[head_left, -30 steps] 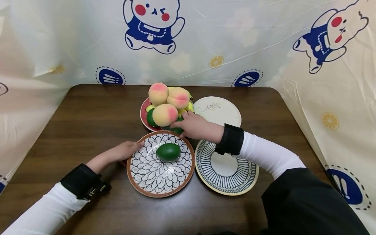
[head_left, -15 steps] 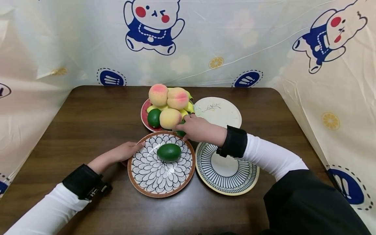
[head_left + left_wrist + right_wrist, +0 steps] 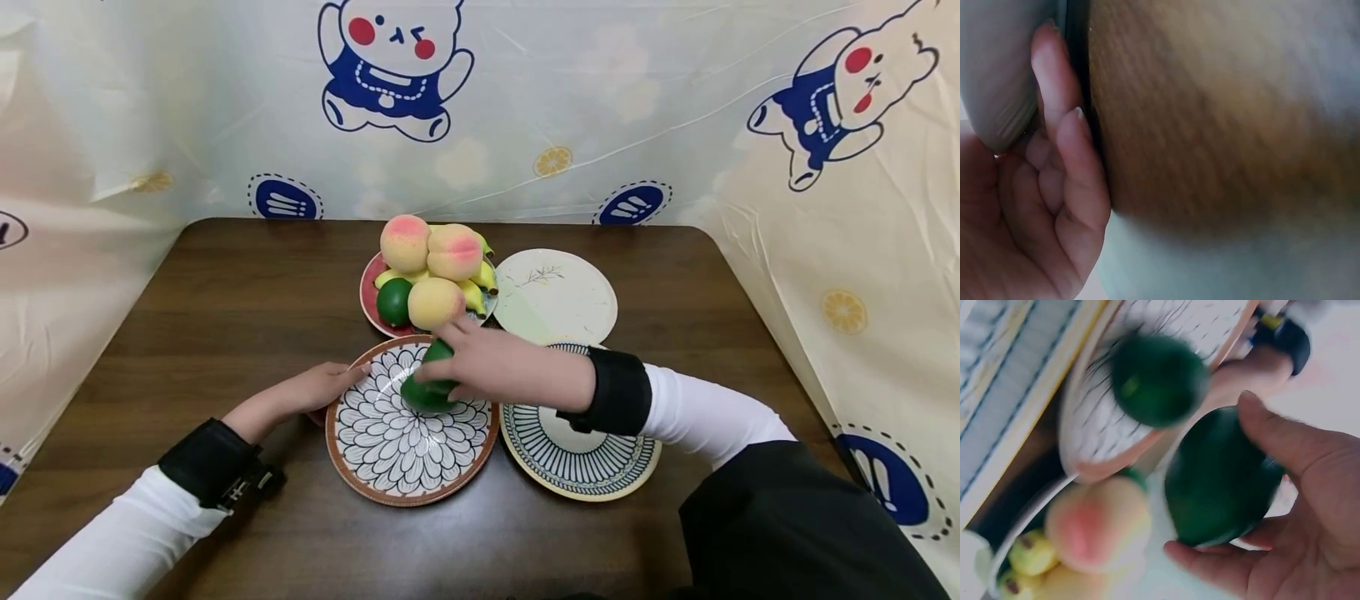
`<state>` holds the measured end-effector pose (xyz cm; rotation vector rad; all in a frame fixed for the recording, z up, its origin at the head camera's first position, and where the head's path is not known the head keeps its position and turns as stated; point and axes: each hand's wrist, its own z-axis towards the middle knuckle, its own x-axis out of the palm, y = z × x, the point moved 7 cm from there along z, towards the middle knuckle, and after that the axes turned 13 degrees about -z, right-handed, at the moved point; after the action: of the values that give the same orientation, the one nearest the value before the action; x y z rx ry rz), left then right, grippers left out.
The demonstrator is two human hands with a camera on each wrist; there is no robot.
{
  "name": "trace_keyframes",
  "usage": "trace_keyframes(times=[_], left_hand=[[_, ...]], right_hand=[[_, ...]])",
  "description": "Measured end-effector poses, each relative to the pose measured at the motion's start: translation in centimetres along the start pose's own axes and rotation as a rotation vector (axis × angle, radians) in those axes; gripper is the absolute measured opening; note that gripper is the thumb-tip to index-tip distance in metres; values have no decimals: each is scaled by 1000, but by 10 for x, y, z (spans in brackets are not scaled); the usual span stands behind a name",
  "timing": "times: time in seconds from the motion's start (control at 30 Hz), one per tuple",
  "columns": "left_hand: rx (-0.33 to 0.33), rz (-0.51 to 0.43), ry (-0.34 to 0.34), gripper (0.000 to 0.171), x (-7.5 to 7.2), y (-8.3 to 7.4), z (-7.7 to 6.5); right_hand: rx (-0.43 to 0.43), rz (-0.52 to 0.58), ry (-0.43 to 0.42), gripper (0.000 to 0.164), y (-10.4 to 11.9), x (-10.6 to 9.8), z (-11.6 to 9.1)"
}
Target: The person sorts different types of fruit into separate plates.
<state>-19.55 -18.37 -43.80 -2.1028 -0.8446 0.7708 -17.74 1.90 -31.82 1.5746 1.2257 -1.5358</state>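
Note:
My right hand pinches a dark green oval fruit between thumb and fingers, over the white plate with a black petal pattern and brown rim. Another green oval fruit lies on that plate, partly hidden by the hand in the head view. At the plate's left side my left hand holds the rim, thumb on top. In the left wrist view its fingers are bent beneath the plate edge.
Behind the petal plate, a red-rimmed plate bears peaches, bananas and a green fruit. A blue-lined plate stands at right, partly under my right forearm. A white plate with a sprig is behind it.
My right hand has drawn a green fruit out of the fruit pile and brought it forward and left over the petal plate. One peach has shifted right and down. The left hand stays put.

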Motion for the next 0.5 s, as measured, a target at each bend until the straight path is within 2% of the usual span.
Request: trace_keyframes(times=[0.1, 0.23, 0.33, 0.5], left_hand=[[-6, 1, 1, 55, 0, 0, 0], [-6, 8, -6, 54, 0, -1, -1], [-2, 16, -10, 53, 0, -2, 0], [-5, 19, -12, 53, 1, -2, -1]], right_hand=[[-115, -38, -15, 41, 24, -2, -6], [-217, -115, 41, 41, 49, 7, -9], [-238, -167, 86, 42, 60, 19, -10], [-204, -259, 134, 48, 66, 35, -7]])
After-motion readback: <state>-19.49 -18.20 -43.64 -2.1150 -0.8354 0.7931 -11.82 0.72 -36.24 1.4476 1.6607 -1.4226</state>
